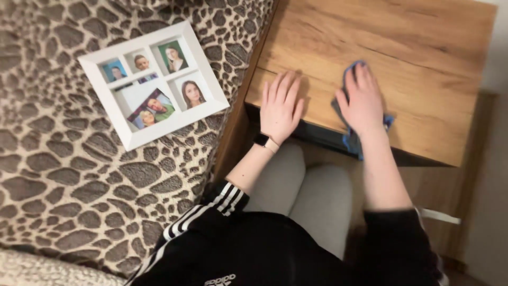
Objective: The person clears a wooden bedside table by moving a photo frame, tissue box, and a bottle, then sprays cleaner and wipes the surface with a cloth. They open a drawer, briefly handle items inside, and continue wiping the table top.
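Right hand spread flat, pinning a blue cloth to the wooden nightstand top near its front edge, left hand open, empty, braced palm-down beside it; white multi-photo frame set aside on patterned bedspread.

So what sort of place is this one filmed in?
Most likely a bedroom at home: a patterned bedspread with a white photo frame lying on it, beside a wooden bedside table where the right hand presses a blue cloth.

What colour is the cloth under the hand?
Blue cloth, under the right hand; head view.
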